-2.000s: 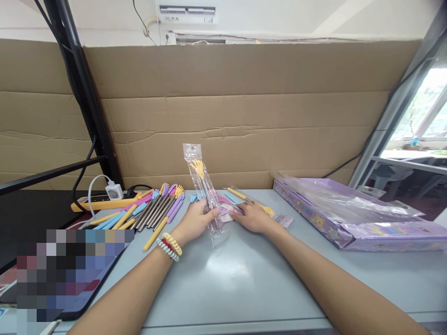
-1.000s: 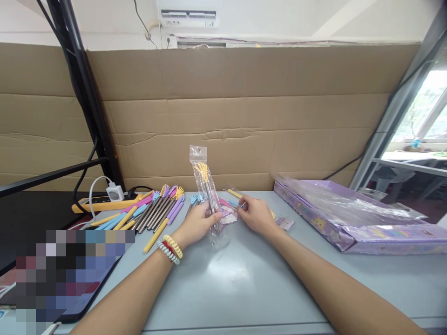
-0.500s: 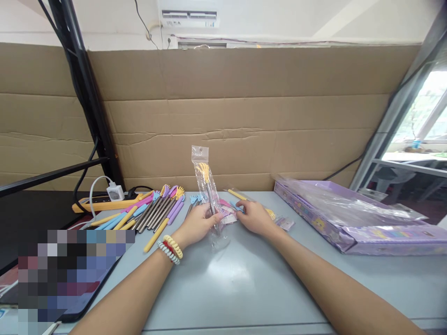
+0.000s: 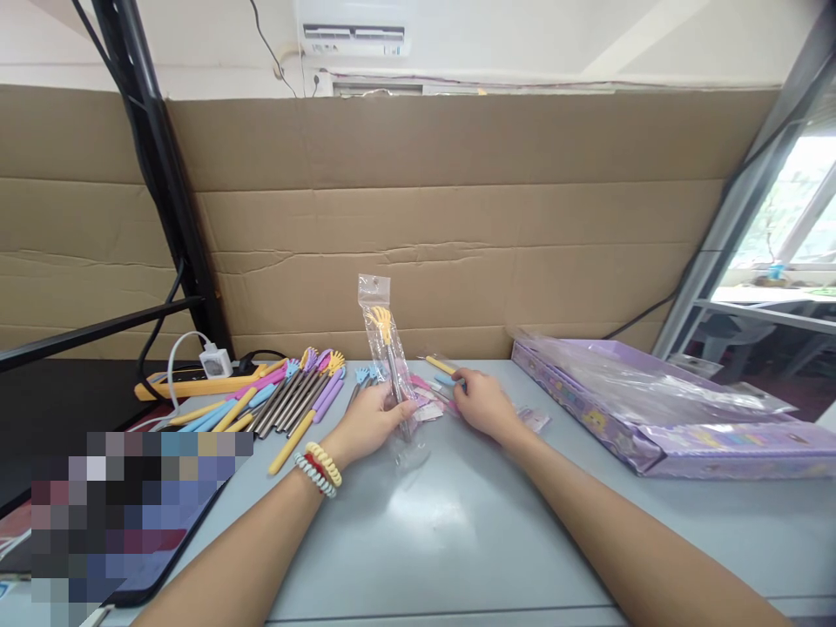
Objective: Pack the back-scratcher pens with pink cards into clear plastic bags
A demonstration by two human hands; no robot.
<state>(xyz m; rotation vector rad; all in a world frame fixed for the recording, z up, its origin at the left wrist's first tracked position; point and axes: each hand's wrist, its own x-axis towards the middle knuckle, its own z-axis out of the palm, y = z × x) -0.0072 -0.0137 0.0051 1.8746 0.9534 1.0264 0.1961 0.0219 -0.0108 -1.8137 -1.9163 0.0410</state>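
My left hand is closed around a back scratcher in a clear plastic bag. Its yellow hand-shaped head points up, above a metal rod. To the right, my right hand rests low over the table, fingers curled on a blue-handled back scratcher; most of that one is hidden under the hand. Behind it lies a yellow handle in clear wrap. Pink pieces and a printed card sit between my hands. Beyond my left wrist, light blue hand-shaped heads show partly.
Several loose back scratchers lie in a pile on the left. Behind them is a yellow power strip with a white charger. A purple box holding clear bags stands right. Cardboard walls the table's back.
My right hand has shifted slightly right and away from me, and the blue handle has moved a little with it. More pink shows beside it. My left hand keeps the bagged back scratcher still.
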